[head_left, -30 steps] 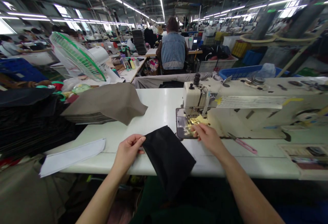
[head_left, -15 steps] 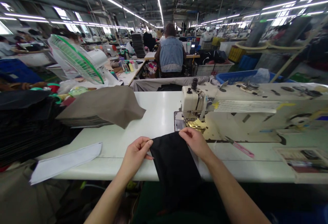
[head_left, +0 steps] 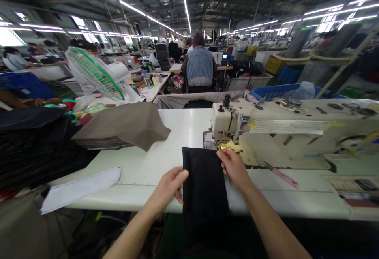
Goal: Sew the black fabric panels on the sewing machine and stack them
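Note:
A folded piece of black fabric (head_left: 204, 184) hangs over the front edge of the white sewing table (head_left: 139, 168). My left hand (head_left: 171, 184) pinches its left edge, thumb on top, partway down from the corner. At the top right corner, the fingertips of my right hand (head_left: 233, 166) are closed on the cloth. Just beyond that hand stands the head of a cream sewing machine (head_left: 226, 122), its needle area and metal plate close to the fabric's upper edge. The fabric's lower end is lost in the dark below the table.
Pink-handled snips (head_left: 282, 176) lie right of my right hand, near a tray of small parts (head_left: 359, 190). On the left are a white strip-shaped piece (head_left: 81, 188), a stack of brown fabric (head_left: 121, 124), black fabric piles (head_left: 32, 144) and a fan (head_left: 94, 73). A person in a denim vest (head_left: 200, 65) sits ahead.
My left hand has slid from the top left corner down the fabric's left edge. The fabric has shifted slightly right and lies straighter, with my right hand still at its corner.

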`<state>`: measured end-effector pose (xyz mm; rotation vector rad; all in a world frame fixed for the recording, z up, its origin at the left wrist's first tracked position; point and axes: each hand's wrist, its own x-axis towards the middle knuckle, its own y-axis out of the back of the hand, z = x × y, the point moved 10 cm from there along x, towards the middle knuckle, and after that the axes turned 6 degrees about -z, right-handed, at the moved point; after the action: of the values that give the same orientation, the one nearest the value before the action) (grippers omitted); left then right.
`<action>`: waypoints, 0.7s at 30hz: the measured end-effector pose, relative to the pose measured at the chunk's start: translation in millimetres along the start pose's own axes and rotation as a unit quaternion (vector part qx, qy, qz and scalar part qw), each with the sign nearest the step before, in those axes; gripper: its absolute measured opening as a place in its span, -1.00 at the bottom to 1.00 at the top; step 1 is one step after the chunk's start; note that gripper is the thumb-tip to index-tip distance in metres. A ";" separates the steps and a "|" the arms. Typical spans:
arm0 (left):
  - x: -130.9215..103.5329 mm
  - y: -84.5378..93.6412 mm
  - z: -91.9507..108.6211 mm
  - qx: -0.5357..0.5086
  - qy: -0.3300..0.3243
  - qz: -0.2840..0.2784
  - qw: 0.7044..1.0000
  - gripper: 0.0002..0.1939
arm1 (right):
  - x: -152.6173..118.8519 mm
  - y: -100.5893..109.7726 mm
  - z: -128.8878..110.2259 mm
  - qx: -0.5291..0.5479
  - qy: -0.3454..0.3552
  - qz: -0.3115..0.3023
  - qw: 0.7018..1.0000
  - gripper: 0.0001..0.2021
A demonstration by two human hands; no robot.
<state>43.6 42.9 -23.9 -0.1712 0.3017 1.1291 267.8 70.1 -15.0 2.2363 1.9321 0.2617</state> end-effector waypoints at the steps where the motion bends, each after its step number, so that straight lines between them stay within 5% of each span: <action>1: -0.4 -6.3 -5.6 0.013 0.022 -0.038 0.999 -0.50 | -0.4 0.9 1.4 0.004 -0.003 -0.004 1.000 -0.59; 5: 15.6 9.1 -1.8 0.068 0.061 -0.085 0.992 -0.55 | -9.7 15.0 12.0 0.009 0.001 0.026 1.000 -0.52; 9: 72.0 61.2 71.4 0.185 -0.027 0.048 0.981 -0.58 | -19.2 29.9 34.9 0.016 -0.009 0.056 0.998 -0.49; 12: 119.1 75.6 122.8 0.224 -0.083 0.109 0.965 -0.58 | -23.8 34.0 44.9 -0.015 -0.030 0.075 0.997 -0.49; 14: 138.4 75.3 139.5 0.273 -0.111 0.137 0.946 -0.53 | -26.6 34.3 47.6 -0.027 -0.044 0.084 0.995 -0.47; 17: 135.0 60.1 134.2 0.374 -0.153 0.122 0.907 -0.50 | -28.0 33.5 50.0 -0.023 -0.053 0.078 0.995 -0.44; 21: 85.6 52.1 98.7 0.496 -0.200 0.067 0.842 -0.51 | -23.2 33.1 54.3 -0.032 -0.049 0.045 0.997 -0.42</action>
<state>44.8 166.8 42.9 1.0117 0.4911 0.9883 309.5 41.5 -60.0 2.2529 1.7519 0.2178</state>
